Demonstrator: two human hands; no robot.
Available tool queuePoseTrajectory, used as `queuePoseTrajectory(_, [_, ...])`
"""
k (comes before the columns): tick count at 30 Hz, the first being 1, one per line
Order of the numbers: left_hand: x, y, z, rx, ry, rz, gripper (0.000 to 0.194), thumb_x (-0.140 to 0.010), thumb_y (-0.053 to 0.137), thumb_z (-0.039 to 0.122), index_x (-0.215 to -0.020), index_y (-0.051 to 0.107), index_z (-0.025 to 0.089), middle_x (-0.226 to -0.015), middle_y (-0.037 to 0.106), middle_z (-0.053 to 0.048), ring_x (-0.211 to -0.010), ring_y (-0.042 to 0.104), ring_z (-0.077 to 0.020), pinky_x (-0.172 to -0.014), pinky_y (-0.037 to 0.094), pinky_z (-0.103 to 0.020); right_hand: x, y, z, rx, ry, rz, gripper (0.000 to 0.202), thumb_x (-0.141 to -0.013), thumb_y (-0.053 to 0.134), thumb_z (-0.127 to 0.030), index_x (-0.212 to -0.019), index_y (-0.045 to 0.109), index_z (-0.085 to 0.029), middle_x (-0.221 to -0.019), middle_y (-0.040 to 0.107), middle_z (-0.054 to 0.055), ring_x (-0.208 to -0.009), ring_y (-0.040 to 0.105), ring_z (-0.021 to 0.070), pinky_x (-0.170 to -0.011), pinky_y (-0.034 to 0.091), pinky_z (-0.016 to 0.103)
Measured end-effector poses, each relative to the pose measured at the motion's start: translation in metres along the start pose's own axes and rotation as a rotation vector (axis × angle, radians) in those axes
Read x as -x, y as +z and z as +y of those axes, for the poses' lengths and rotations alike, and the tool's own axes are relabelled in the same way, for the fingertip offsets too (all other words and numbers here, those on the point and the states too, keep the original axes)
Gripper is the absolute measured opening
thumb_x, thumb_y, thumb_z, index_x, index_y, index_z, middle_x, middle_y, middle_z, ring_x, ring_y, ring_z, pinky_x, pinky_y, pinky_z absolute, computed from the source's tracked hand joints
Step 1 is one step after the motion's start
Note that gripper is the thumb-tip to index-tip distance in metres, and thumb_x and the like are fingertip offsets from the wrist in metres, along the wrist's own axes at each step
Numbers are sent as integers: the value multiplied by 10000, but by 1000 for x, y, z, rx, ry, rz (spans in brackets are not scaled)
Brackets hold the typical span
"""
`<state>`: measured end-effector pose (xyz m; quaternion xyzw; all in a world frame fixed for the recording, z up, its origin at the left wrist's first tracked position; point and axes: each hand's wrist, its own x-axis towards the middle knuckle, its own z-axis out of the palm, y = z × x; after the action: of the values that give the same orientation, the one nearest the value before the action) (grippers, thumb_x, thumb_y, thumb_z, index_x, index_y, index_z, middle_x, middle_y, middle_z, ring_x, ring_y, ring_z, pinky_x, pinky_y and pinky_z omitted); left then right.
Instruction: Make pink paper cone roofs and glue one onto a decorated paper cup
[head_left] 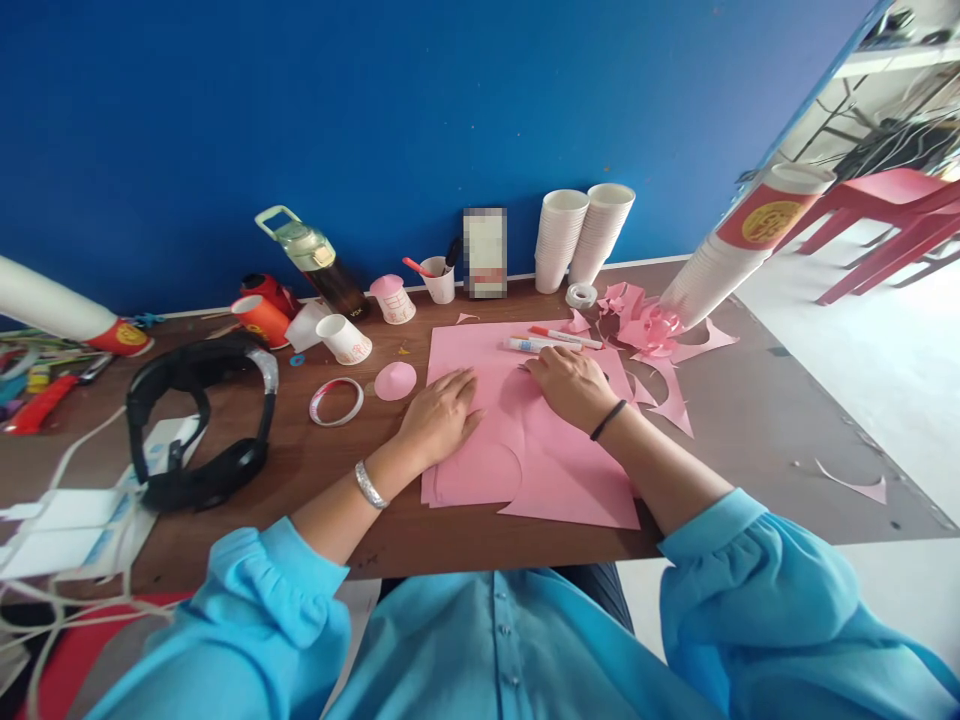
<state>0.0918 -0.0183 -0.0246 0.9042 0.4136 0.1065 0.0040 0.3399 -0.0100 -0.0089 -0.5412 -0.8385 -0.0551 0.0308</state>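
My left hand (441, 418) lies flat on a stack of pink paper (480, 470), fingers stretched out. The top sheet (577, 470) has a curved cut-out at its lower left. Over the upper right of this sheet, my right hand (574, 385) is curled with the palm down. A thin dark tip pokes out at its fingertips and a dark piece shows beside the knuckles; they look like scissors, mostly hidden under the hand. Just beyond the fingers lie a white-and-blue pen (534, 345) and a red-and-white marker (566, 337).
Pink scraps (671, 395) lie right of the paper. Behind stand two cup stacks (561, 240), a tape roll (581, 296), a pen cup (439, 282) and a bottle (322, 265). To the left are a pink cone (395, 381), a tape ring (337, 402) and a black headset (202, 490).
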Motion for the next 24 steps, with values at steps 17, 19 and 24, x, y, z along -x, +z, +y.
queuePoseTrajectory(17, [-103, -56, -12, 338, -159, 213, 126, -940, 636, 276, -1024, 704, 212, -1094, 733, -67, -917, 708, -222, -846, 556, -363, -7, 8, -12, -164, -40, 253, 206, -1010, 553, -225, -1030, 756, -192, -1014, 731, 99, -944, 637, 225, -794, 478, 320])
queuePoseTrajectory(19, [-143, -53, -15, 502, -226, 290, 293, -867, 729, 266, -1143, 675, 186, -1185, 731, -99, -980, 713, -229, -919, 559, -372, -14, -8, -1, -158, 30, 301, 262, -1031, 496, -212, -1003, 755, -183, -974, 725, 98, -891, 636, 216, -740, 461, 311])
queuePoseTrajectory(24, [-235, -28, -8, 588, -232, 367, 712, -856, 741, 326, -1474, 450, 127, -1515, 529, -255, -1386, 548, -368, -1118, 466, -508, -69, -75, 61, -110, 259, 427, 342, -1042, 417, -256, -1135, 735, -173, -1109, 690, 143, -928, 621, 256, -698, 439, 340])
